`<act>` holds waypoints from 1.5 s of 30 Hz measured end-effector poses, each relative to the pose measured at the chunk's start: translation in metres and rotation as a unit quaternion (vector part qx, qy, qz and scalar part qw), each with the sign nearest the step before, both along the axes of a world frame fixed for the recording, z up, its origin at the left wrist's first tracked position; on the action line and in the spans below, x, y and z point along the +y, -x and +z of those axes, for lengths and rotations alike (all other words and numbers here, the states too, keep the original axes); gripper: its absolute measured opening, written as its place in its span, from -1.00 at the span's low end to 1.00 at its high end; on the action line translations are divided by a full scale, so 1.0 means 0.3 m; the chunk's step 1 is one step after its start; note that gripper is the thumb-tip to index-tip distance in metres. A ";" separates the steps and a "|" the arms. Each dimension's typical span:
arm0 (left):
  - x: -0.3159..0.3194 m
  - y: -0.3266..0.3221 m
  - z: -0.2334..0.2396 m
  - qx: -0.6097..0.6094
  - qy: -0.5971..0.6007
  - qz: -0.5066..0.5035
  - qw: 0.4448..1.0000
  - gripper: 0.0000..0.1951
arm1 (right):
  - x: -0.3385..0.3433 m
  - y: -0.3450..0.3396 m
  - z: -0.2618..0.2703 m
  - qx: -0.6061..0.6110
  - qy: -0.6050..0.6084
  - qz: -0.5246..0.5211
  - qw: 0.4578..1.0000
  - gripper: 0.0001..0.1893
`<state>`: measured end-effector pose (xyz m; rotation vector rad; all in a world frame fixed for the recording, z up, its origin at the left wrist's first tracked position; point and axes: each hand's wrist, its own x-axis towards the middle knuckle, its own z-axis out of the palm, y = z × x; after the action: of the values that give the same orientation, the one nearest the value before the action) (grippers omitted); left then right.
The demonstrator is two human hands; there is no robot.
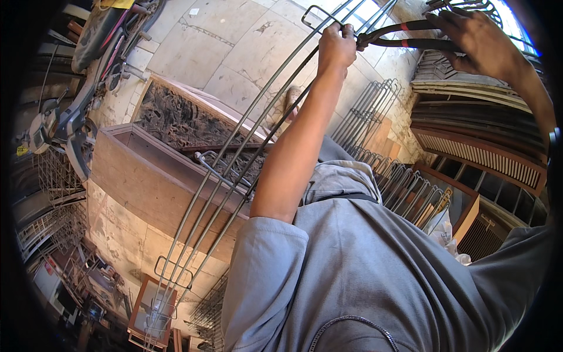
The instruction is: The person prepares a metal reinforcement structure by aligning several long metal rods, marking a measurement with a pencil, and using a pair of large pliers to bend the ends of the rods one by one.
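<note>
My left hand (336,49) grips a rectangular wire stirrup (311,13) where it meets a long steel bar, at the far end of a rebar cage (222,169). The cage is several long parallel steel rods, with more stirrups (173,271) spaced along it, slanting down to the lower left. Just right of that hand, the jaws of end-cutting nippers (398,35) are at the bar and stirrup. My right hand (477,42) is around the ends of the nippers' black handles, which are spread apart and carry red bands.
Under the cage lies a long wooden box (167,176) beside a tray of dark debris (176,114). A motorcycle (79,119) stands at left. Bent steel stirrups (365,114) stand at right, near stacked louvred shutters (484,154). A foot in a clog (292,97) shows below the cage.
</note>
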<state>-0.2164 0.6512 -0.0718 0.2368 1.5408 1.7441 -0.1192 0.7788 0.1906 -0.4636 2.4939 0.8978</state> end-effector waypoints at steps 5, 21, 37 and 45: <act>0.009 -0.009 0.023 -0.013 -0.021 -0.007 1.000 -0.73 | 0.117 0.011 0.034 -0.085 0.211 -0.349 0.909 -0.52; -0.014 0.015 0.063 -0.046 0.051 -0.020 0.997 -0.64 | 0.196 -0.219 -0.156 0.031 0.438 -0.535 0.722 -0.26; 0.013 -0.010 0.015 0.022 0.036 -0.033 0.999 -0.65 | 0.117 -0.337 -0.285 0.042 0.486 -0.568 0.663 -0.38; -0.003 -0.005 0.044 -0.014 0.054 -0.030 0.998 -0.61 | 0.130 -0.199 -0.141 -0.009 0.277 -0.383 0.881 -0.55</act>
<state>-0.2151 0.6504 -0.0587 0.2021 1.5856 1.6055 -0.0596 0.8178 0.1483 0.3578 2.5394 -0.1369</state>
